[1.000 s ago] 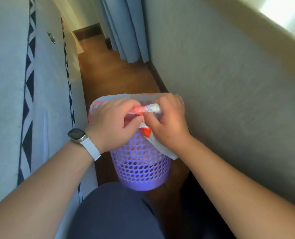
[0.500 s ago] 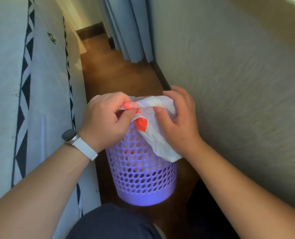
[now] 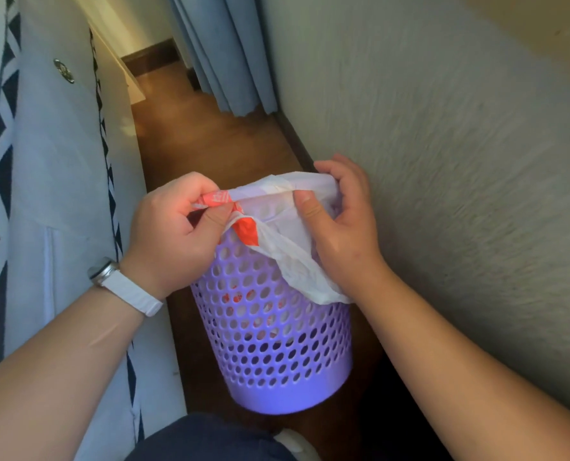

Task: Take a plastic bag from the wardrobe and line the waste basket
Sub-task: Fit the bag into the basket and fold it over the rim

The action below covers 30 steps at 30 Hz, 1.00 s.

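step in hand, judged: spreading the bag's mouth and folding it over the basket rim; best done by keeping both pinches on the edge, drawing them apart until the opening is wider than the rim, then rolling the edge down the outside wall, evenly all round so it does not slip back in

lower centre: dark-clothed knee at the bottom edge, person bent over the basket

lower left to centre left: left forearm rising diagonally, white-strapped watch (image 3: pixel 110 277) on the wrist; left hand (image 3: pixel 177 227) curled, thumb and forefinger pinching the orange-printed edge of the bag, knuckles upward

lower right to centre right: right forearm rising diagonally; right hand (image 3: pixel 340 224) cupped over the far side of the rim, thumb pressing a white fold against the fingers

centre: lilac perforated waste basket (image 3: pixel 277 344) upright on the wooden floor (image 3: pixel 210 138), between bed-like white fabric with black triangles (image 3: pixel 43 161) at left and textured wall (image 3: pixel 443 161) at right

centre, on the rim: white plastic bag (image 3: pixel 287 247) with orange print, stretched between both hands, one flap hanging outside; some shows through the holes, so part lies inside

upper centre: blue curtain (image 3: pixel 230 54)
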Tool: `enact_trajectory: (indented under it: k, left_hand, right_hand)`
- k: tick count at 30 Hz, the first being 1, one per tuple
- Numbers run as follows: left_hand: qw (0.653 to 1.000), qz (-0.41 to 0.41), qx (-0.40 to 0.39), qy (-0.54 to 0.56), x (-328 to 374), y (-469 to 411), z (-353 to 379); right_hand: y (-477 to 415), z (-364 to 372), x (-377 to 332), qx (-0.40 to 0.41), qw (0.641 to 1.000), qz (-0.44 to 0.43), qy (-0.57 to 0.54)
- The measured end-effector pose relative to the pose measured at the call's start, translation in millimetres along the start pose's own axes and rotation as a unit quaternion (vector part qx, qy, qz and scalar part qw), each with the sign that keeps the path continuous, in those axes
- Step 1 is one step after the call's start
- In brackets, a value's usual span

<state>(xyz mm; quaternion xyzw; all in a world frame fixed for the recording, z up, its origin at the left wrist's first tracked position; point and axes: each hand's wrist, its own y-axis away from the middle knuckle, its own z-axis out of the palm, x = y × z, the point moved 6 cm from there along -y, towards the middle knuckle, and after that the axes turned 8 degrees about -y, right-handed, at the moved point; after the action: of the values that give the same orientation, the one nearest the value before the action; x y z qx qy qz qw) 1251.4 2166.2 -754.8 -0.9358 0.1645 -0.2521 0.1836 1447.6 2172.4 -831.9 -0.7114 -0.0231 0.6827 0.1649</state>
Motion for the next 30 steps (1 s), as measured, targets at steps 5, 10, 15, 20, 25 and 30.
enact_trajectory:
  k: [5,10,15,20,25,30]
  left_hand:
    - [1.000,0.012,0.000,0.010,2.8,1.1,-0.4]
    - [0.999,0.040,-0.028,-0.020,5.9,0.9,3.3]
    - [0.987,0.111,-0.048,-0.102,15.8,2.4,4.3]
    - [0.986,0.088,-0.005,-0.145,26.9,6.0,11.0]
    - [0.981,0.042,0.037,-0.184,29.3,8.9,13.4]
    - [0.984,0.038,0.030,-0.170,26.7,8.3,14.3]
  right_hand:
    - [-6.1,-9.8,5.5,0.027,0.999,0.003,-0.034]
    - [-2.9,-11.1,4.7,0.048,0.999,-0.024,-0.003]
    - [3.3,-2.5,-0.9,0.034,0.995,-0.071,0.062]
    - [10.5,8.2,-13.4,0.040,0.988,-0.106,0.107]
    - [18.2,15.0,-15.7,0.040,0.989,-0.079,0.120]
    - [17.6,14.3,-14.1,0.022,0.993,-0.047,0.103]
